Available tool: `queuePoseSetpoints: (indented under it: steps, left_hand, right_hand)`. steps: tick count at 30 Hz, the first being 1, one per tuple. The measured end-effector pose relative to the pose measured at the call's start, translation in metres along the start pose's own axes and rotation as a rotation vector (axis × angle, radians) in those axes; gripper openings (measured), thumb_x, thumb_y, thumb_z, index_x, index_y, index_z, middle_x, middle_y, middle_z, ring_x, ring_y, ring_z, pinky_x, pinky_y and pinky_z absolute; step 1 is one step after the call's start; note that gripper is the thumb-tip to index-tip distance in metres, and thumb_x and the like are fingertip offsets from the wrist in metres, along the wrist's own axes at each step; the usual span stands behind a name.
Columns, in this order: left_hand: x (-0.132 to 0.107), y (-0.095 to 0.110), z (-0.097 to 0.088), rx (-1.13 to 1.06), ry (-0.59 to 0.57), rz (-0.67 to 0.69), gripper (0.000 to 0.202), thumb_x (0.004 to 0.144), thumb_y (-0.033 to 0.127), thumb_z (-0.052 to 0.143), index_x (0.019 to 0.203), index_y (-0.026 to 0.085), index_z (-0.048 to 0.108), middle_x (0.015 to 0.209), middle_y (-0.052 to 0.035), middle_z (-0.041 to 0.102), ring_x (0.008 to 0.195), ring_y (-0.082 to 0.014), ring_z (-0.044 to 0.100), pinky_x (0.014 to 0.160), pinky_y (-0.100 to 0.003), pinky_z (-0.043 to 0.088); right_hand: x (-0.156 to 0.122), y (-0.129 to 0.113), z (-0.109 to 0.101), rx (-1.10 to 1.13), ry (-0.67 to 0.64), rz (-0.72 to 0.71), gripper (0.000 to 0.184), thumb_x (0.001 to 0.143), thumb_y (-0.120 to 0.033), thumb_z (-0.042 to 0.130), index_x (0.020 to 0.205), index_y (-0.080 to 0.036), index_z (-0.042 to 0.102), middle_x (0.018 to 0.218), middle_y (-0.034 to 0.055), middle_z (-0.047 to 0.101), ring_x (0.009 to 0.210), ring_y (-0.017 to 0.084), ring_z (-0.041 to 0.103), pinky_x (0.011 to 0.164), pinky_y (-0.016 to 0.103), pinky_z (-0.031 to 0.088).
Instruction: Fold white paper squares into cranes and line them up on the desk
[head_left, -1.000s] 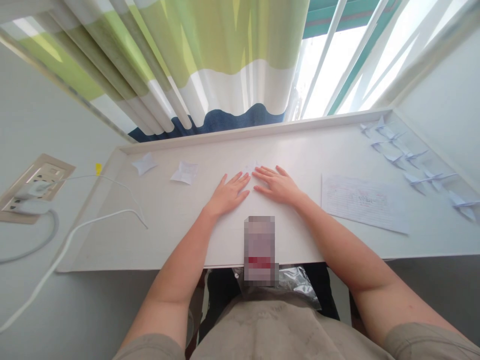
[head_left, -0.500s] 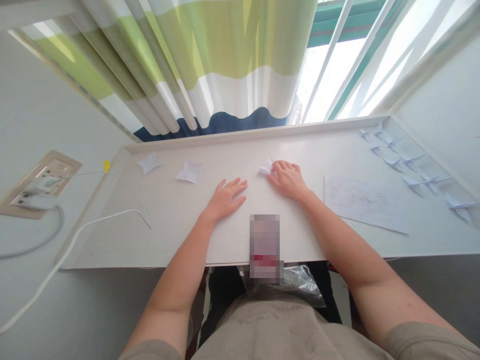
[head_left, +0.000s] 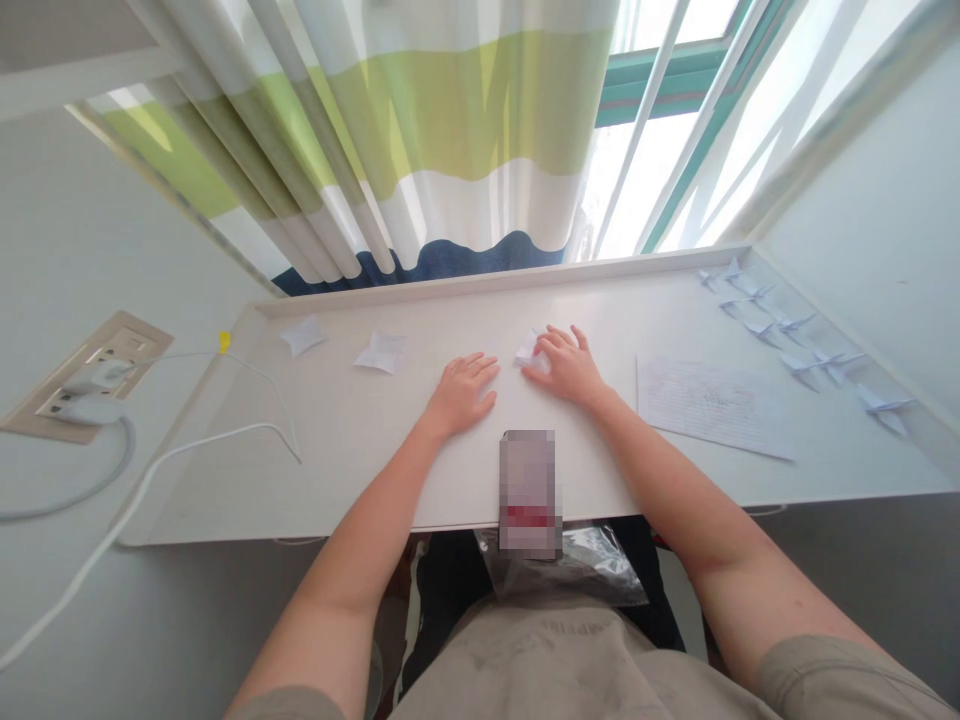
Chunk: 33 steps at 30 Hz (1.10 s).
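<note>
A small square of white paper (head_left: 525, 345), creased and partly covered by my fingers, lies in the middle of the white desk (head_left: 465, 480). My right hand (head_left: 561, 365) has its thumb and index finger closed at that paper's near right edge, with the other fingers lifted. To its left, my left hand (head_left: 463, 390) rests flat on the desktop, fingers stretched out and nothing in them. Two more creased paper squares sit further left: one paper square (head_left: 381, 352) nearer the hand and another paper square (head_left: 302, 336) toward the far left corner.
Several folded paper cranes (head_left: 832, 365) stand in rows on the right. A printed sheet (head_left: 712, 408) lies right of my right forearm. A pixelated rectangular object (head_left: 529, 480) overlaps the desk's front edge. White cables (head_left: 247, 430) run from a wall socket (head_left: 90, 375) onto the desk's left side.
My right hand's fingers have shifted on the paper, uncovering more of it, and some fingers have lifted. My left hand stays flat beside it. The camera view has tilted slightly.
</note>
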<state>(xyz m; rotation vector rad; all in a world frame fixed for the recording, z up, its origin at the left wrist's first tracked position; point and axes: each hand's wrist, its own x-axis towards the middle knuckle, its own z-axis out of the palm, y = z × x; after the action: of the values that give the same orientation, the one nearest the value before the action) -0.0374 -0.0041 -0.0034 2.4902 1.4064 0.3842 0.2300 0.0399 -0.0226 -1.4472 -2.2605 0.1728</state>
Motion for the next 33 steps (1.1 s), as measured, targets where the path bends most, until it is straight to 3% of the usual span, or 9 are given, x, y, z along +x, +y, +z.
queuePoseSetpoints:
  steps: [5,9,13,15,18,22,25,29,33]
  left_hand:
    - [0.015,0.008,0.003,0.035,-0.087,0.114,0.062,0.107,0.03,0.05,0.169,0.027,0.056,0.176,-0.0062,0.056,0.169,-0.0304,0.043,0.144,-0.06,0.022]
    - [0.018,0.01,0.003,0.054,-0.103,0.132,0.06,0.108,0.03,0.048,0.167,0.026,0.058,0.178,-0.0054,0.054,0.171,-0.0315,0.039,0.144,-0.06,0.021]
    - [0.018,0.01,0.002,0.044,-0.102,0.154,0.056,0.107,0.027,0.048,0.162,0.029,0.062,0.177,-0.0028,0.055,0.172,-0.0296,0.038,0.145,-0.061,0.019]
    - [0.017,0.01,0.002,0.024,-0.101,0.161,0.052,0.108,0.025,0.047,0.157,0.027,0.065,0.174,-0.0034,0.059,0.17,-0.028,0.041,0.145,-0.06,0.02]
    - [0.016,0.008,0.004,0.001,-0.059,0.171,0.044,0.107,0.025,0.048,0.145,0.024,0.071,0.165,-0.0069,0.067,0.163,-0.028,0.05,0.143,-0.058,0.028]
    - [0.016,0.004,0.007,-0.003,0.026,0.16,0.043,0.104,0.028,0.056,0.143,0.021,0.072,0.155,-0.0143,0.072,0.153,-0.0318,0.06,0.134,-0.056,0.043]
    - [0.016,0.002,0.007,-0.024,0.034,0.162,0.04,0.104,0.028,0.058,0.141,0.023,0.073,0.153,-0.0141,0.072,0.159,-0.0321,0.055,0.137,-0.056,0.041]
    - [0.014,0.001,0.005,-0.098,-0.001,0.136,0.036,0.103,0.03,0.062,0.137,0.023,0.072,0.161,-0.011,0.069,0.164,-0.0303,0.051,0.144,-0.058,0.027]
    - [0.013,0.001,0.002,-0.139,-0.028,0.108,0.055,0.098,0.037,0.072,0.15,0.024,0.064,0.159,-0.0118,0.071,0.157,-0.0317,0.059,0.142,-0.058,0.031]
  right_hand:
    - [0.0,-0.005,-0.004,0.005,-0.044,0.033,0.028,0.104,-0.05,0.067,0.109,-0.023,0.075,0.135,0.0203,0.08,0.13,0.039,0.071,0.118,0.057,0.049]
    - [-0.002,-0.005,-0.004,0.119,-0.051,0.0,0.027,0.106,-0.05,0.065,0.107,-0.025,0.076,0.143,0.017,0.079,0.136,0.036,0.072,0.118,0.052,0.052]
    - [-0.005,0.0,-0.001,0.279,-0.004,0.048,0.023,0.104,-0.037,0.057,0.107,-0.025,0.076,0.132,0.0143,0.084,0.124,0.032,0.077,0.113,0.048,0.057]
    - [-0.009,0.005,-0.001,0.293,0.041,0.13,0.027,0.1,-0.033,0.055,0.116,-0.024,0.076,0.12,0.0126,0.086,0.109,0.031,0.08,0.103,0.048,0.061]
    - [-0.017,0.013,-0.004,0.279,0.099,0.201,0.057,0.094,-0.028,0.057,0.151,-0.024,0.064,0.109,0.0073,0.085,0.094,0.029,0.077,0.098,0.049,0.063]
    - [-0.027,0.017,-0.008,0.111,0.023,0.063,0.045,0.098,-0.027,0.058,0.138,-0.026,0.079,0.135,0.0148,0.078,0.131,0.036,0.07,0.117,0.06,0.055]
    - [-0.03,0.016,-0.011,0.072,-0.047,-0.014,0.041,0.098,-0.022,0.056,0.126,-0.028,0.084,0.162,0.0117,0.067,0.159,0.038,0.053,0.132,0.068,0.039]
    - [-0.03,0.015,-0.016,0.19,-0.173,-0.107,0.056,0.086,-0.017,0.059,0.138,-0.027,0.077,0.165,0.0083,0.068,0.164,0.036,0.051,0.136,0.071,0.031]
    - [-0.029,0.017,-0.021,0.213,-0.191,-0.109,0.065,0.084,-0.017,0.059,0.146,-0.028,0.074,0.161,0.0076,0.071,0.16,0.036,0.056,0.133,0.066,0.038]
